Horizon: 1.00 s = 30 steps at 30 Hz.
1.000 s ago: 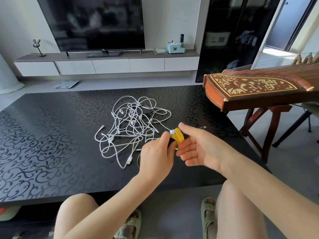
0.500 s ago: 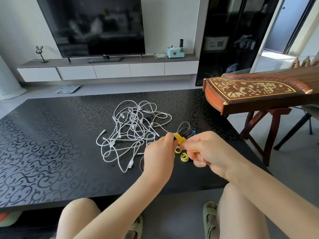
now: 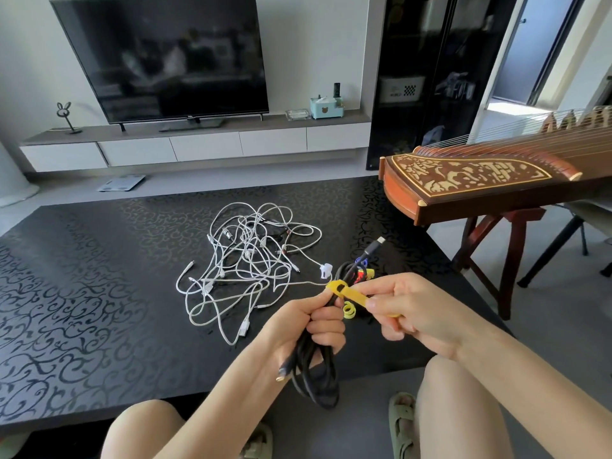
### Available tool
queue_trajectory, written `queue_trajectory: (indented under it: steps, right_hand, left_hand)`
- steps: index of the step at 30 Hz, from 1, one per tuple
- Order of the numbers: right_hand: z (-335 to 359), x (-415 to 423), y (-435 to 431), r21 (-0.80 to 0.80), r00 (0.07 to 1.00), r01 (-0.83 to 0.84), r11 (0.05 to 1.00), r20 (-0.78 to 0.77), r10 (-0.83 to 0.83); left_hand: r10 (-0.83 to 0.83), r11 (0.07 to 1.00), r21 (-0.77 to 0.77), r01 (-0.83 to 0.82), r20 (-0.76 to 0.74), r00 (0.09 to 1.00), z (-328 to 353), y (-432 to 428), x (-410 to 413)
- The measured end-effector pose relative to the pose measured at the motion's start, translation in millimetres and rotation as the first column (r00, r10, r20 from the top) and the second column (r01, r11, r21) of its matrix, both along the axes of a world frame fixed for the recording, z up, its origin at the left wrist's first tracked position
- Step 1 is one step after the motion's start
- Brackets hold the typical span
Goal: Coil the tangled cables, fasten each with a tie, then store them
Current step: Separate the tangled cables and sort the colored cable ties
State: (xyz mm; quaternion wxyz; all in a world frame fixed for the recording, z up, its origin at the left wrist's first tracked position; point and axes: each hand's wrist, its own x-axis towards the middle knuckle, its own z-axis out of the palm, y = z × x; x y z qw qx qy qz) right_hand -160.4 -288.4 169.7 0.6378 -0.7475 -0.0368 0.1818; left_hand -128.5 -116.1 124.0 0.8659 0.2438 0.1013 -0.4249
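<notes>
Black patterned tabletop (image 3: pixel 82 293) bears tangled white cables (image 3: pixel 245 260) at its middle. Over its near edge the left hand (image 3: pixel 308 326) grips a coiled black cable (image 3: pixel 318 376); the right hand (image 3: pixel 414 309) pinches the yellow tie (image 3: pixel 351 291) round it. One fastening seems underway; the tangle and storing remain.

Black scroll-patterned worktop (image 3: pixel 82 293) spreads left of the left hand (image 3: pixel 308 326). Far beyond it, a dark television (image 3: pixel 165 54) above a long white cabinet (image 3: pixel 205 147). Beyond the right hand (image 3: pixel 410 309), a carved wooden zither (image 3: pixel 480 180) on its stand, and daylight spilling through the doorway (image 3: pixel 510 107) behind.
</notes>
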Motion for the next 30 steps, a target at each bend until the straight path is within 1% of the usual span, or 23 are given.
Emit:
queue_trajectory:
  steps: [1, 2, 3, 5, 6, 7, 8, 9, 10, 11, 12, 13, 14, 15, 16, 17, 18, 19, 20, 22, 26, 28, 30]
  right_hand:
    - [1, 1, -2, 0.005, 1.000, -0.002, 1.000, -0.016, 0.002]
    - [3, 2, -4, -0.004, 1.000, 0.011, 1.000, -0.026, -0.011]
    - [3, 2, -4, -0.027, 0.999, 0.027, 0.999, -0.025, -0.028]
    - [4, 1, -5, -0.081, 0.998, 0.061, 0.995, -0.007, -0.062]
    - [4, 1, -3, -0.092, 0.997, 0.075, 0.993, -0.003, -0.076]
    - [4, 0, -1, -0.088, 0.996, 0.091, 0.992, -0.008, -0.092]
    - [4, -1, 0, -0.071, 0.993, 0.111, 0.991, -0.019, -0.113]
    - [5, -2, 3, -0.042, 0.991, 0.132, 0.990, -0.031, -0.133]
    - [5, -2, 4, -0.011, 0.988, 0.149, 0.989, -0.037, -0.150]
    - [7, -3, 5, 0.011, 0.986, 0.161, 0.987, -0.035, -0.160]
    - [7, -4, 5, 0.020, 0.986, 0.167, 0.986, -0.029, -0.166]
    - [7, -6, 4, 0.022, 0.986, 0.168, 0.986, -0.021, -0.167]
    - [6, -8, 1, 0.020, 0.987, 0.162, 0.987, -0.013, -0.162]
    - [5, -10, -2, 0.009, 0.988, 0.153, 0.988, 0.003, -0.153]
    - [2, -12, -5, -0.022, 0.989, 0.145, 0.989, 0.031, -0.144]
    - [-1, -14, -7, -0.077, 0.988, 0.139, 0.987, 0.079, -0.132]
    - [-3, -16, -8, -0.140, 0.983, 0.138, 0.981, 0.138, -0.119]
    - [-4, -16, -8, -0.187, 0.975, 0.146, 0.972, 0.194, -0.109]
    - [-4, -15, -7, -0.212, 0.966, 0.156, 0.965, 0.238, -0.104]
    - [-3, -10, -4, -0.225, 0.954, 0.165, 0.960, 0.283, -0.097]
    - [-2, -4, 2, -0.198, 0.964, 0.149, 0.969, 0.249, -0.097]
    - [0, -3, 4, -0.193, 0.975, 0.111, 0.975, 0.212, -0.069]
    - [5, -3, 3, -0.196, 0.982, 0.097, 0.976, 0.178, -0.062]
  left_hand:
    - [-0.005, 0.999, -0.051, 0.007, 0.034, 0.999, -1, 0, -2]
    - [-0.002, 0.999, -0.036, 0.006, 0.105, 0.995, 0, -2, -5]
    - [0.005, 1.000, 0.026, -0.010, 0.184, 0.983, 0, -3, -7]
    - [0.010, 0.958, 0.261, -0.122, 0.393, 0.920, -2, -3, -8]
    - [-0.037, 0.875, 0.421, -0.238, 0.549, 0.835, -4, -4, -8]
    - [-0.154, 0.725, 0.562, -0.398, 0.695, 0.702, -5, -4, -9]
    - [-0.304, 0.531, 0.624, -0.573, 0.772, 0.558, -7, -5, -10]
    - [-0.440, 0.358, 0.601, -0.715, 0.784, 0.438, -10, -7, -12]
    - [-0.533, 0.243, 0.547, -0.801, 0.765, 0.361, -10, -10, -15]
    - [-0.574, 0.186, 0.507, -0.842, 0.752, 0.326, -10, -13, -17]
    - [-0.577, 0.180, 0.500, -0.847, 0.751, 0.321, -11, -15, -19]
    - [-0.544, 0.221, 0.524, -0.823, 0.766, 0.342, -11, -16, -19]
    - [-0.456, 0.330, 0.567, -0.755, 0.796, 0.398, -10, -14, -19]
    - [-0.328, 0.496, 0.581, -0.645, 0.813, 0.480, -7, -12, -18]
    - [-0.201, 0.670, 0.541, -0.508, 0.791, 0.578, -5, -9, -19]
    - [-0.098, 0.805, 0.450, -0.386, 0.743, 0.662, -4, -7, -20]
    - [-0.029, 0.891, 0.347, -0.292, 0.687, 0.726, -3, -6, -22]
    - [0.012, 0.945, 0.247, -0.216, 0.632, 0.775, -2, -5, -25]
    - [0.040, 0.975, 0.155, -0.160, 0.586, 0.809, -1, -7, -27]
    - [0.081, 0.993, 0.025, -0.112, 0.534, 0.842, 2, -8, -26]
    - [0.056, 0.996, -0.085, -0.016, 0.488, 0.871, 9, 1, -25]
    - [0.039, 0.999, -0.030, -0.027, 0.495, 0.868, 13, 6, -21]
    - [0.035, 0.984, 0.129, -0.123, 0.538, 0.842, 17, 11, -18]
